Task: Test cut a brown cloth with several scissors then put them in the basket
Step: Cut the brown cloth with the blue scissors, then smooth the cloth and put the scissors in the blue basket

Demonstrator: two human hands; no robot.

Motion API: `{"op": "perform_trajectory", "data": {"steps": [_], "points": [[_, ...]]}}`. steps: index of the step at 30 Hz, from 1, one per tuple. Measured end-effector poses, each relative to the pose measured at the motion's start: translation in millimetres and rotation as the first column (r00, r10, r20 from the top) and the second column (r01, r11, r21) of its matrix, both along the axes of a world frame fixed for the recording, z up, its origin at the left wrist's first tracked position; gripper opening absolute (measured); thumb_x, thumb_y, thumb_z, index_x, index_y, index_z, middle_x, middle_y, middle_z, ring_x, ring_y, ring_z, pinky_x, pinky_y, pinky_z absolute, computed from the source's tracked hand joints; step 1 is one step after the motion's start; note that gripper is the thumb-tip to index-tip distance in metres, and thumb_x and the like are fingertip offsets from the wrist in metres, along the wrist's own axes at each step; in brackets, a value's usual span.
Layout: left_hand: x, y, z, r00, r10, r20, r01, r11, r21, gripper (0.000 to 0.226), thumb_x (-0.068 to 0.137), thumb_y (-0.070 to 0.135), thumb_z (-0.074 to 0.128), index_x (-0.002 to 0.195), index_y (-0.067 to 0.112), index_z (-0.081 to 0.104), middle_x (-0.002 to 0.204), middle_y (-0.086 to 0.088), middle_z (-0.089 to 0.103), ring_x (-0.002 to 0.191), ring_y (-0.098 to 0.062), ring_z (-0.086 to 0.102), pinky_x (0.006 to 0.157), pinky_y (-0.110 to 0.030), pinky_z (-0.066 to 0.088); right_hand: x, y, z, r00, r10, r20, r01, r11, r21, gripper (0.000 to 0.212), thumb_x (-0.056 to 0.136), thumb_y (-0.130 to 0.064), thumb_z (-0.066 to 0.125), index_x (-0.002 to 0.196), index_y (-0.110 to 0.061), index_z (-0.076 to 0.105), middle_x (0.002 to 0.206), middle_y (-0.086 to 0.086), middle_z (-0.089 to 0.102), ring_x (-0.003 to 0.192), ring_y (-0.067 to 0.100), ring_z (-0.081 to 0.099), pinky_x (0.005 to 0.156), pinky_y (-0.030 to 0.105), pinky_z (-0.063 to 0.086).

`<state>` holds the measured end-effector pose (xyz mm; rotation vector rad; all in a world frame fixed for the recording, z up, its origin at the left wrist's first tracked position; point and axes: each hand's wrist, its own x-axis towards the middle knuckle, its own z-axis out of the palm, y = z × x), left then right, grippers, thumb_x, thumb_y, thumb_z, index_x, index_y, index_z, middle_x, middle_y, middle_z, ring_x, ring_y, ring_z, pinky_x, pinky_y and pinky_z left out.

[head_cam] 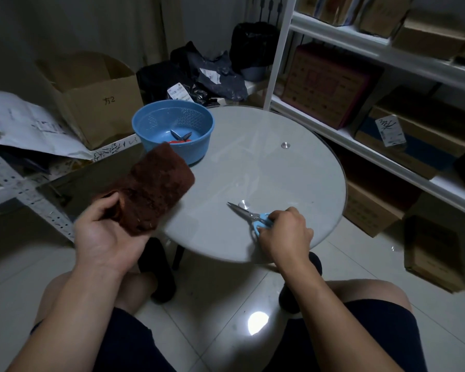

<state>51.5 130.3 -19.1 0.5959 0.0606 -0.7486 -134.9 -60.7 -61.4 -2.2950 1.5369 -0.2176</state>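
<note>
A folded brown fuzzy cloth [151, 189] is held up over the table's left edge by my left hand [105, 234], thumb across its near end. My right hand [285, 232] grips the blue handles of a pair of scissors [249, 214] lying on the round glass table [279, 167], blades shut and pointing up-left. A blue perforated basket [156, 122] stands at the table's far left; inside it lie scissors with red handles [181, 137], partly hidden behind the cloth.
White shelving with cardboard boxes [330, 87] lines the right side. An open cardboard box [91, 100], papers and black bags crowd the floor behind the table on the left. My knees are under the table's near edge.
</note>
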Motion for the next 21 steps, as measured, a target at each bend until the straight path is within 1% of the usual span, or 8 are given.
{"op": "perform_trajectory", "data": {"steps": [2,7,10,13,15,16,18,21], "points": [[9.1,9.5,6.4,0.999,0.032,0.022,-0.032,0.999,-0.01,0.032,0.067,0.015,0.055,0.09,0.017,0.077,0.13,-0.007,0.067,0.121,-0.029,0.063,0.101,-0.048,0.041,-0.4,-5.2,2.5,0.999,-0.026,0.018,0.025,0.998,0.054,0.034,0.087,-0.04,0.068,0.114,-0.019,0.07,0.112,0.003,0.05,0.108,0.029,0.056,0.092,0.039,0.039],[17.9,26.4,9.2,0.998,0.054,0.013,-0.054,0.998,0.015,0.06,0.064,0.019,0.059,0.124,0.023,0.064,0.134,-0.005,0.065,0.122,-0.03,0.063,0.097,-0.051,0.04,2.2,-10.7,17.0,0.999,-0.04,0.026,0.037,0.995,0.089,0.027,0.077,-0.032,0.079,0.099,-0.018,0.072,0.093,0.0,0.06,0.082,0.021,0.053,0.067,0.027,0.039],[14.6,26.9,9.1,1.0,0.03,0.003,-0.03,0.999,0.039,0.045,0.065,0.021,0.057,0.11,0.025,0.066,0.134,-0.004,0.065,0.122,-0.03,0.063,0.099,-0.052,0.04,5.9,-12.4,25.2,0.997,-0.051,-0.066,0.061,0.983,0.175,0.024,0.074,-0.026,0.084,0.094,-0.021,0.074,0.088,0.001,0.067,0.079,0.023,0.056,0.065,0.027,0.04],[7.2,23.1,7.3,1.0,-0.023,-0.007,0.023,1.0,0.0,0.037,0.068,0.019,0.053,0.099,0.02,0.075,0.133,-0.006,0.066,0.12,-0.031,0.064,0.095,-0.052,0.045,10.2,-6.0,31.2,0.994,-0.013,-0.106,0.015,1.0,0.02,0.017,0.083,-0.023,0.069,0.097,-0.014,0.073,0.098,0.008,0.07,0.085,0.029,0.058,0.067,0.03,0.043],[1.3,17.7,5.3,0.997,-0.064,-0.032,0.061,0.994,-0.092,0.046,0.071,0.016,0.052,0.11,0.013,0.075,0.131,-0.012,0.066,0.118,-0.035,0.064,0.087,-0.055,0.053,18.4,9.1,39.7,0.999,0.03,0.025,-0.027,0.995,-0.095,0.022,0.086,-0.025,0.063,0.1,-0.014,0.075,0.104,0.009,0.072,0.096,0.032,0.063,0.072,0.033,0.048],[-1.9,14.3,5.5,0.995,-0.087,-0.044,0.08,0.988,-0.128,0.054,0.072,0.015,0.052,0.123,0.01,0.069,0.134,-0.014,0.064,0.12,-0.036,0.062,0.087,-0.057,0.053,25.0,19.4,45.3,0.986,0.054,0.155,-0.046,0.997,-0.057,0.023,0.086,-0.03,0.063,0.098,-0.015,0.076,0.1,0.007,0.075,0.097,0.03,0.067,0.076,0.033,0.052],[-11.4,6.9,6.0,0.991,-0.121,-0.053,0.115,0.987,-0.115,0.069,0.073,0.017,0.05,0.142,0.011,0.051,0.141,-0.014,0.058,0.126,-0.035,0.058,0.099,-0.055,0.047,42.3,43.4,56.9,0.904,0.031,0.427,-0.169,0.942,0.289,0.036,0.083,-0.047,0.069,0.084,-0.011,0.076,0.084,0.003,0.078,0.083,0.025,0.072,0.079,0.037,0.058],[-29.3,-3.7,2.9,0.977,-0.207,-0.044,0.2,0.972,-0.122,0.064,0.077,0.018,0.047,0.14,0.007,0.052,0.139,-0.018,0.059,0.124,-0.035,0.059,0.101,-0.051,0.048,60.5,68.0,68.2,0.739,-0.293,0.606,-0.391,0.546,0.741,0.039,0.086,-0.045,0.076,0.074,-0.01,0.063,0.06,0.0,0.067,0.055,0.017,0.065,0.067,0.036,0.059]]}}
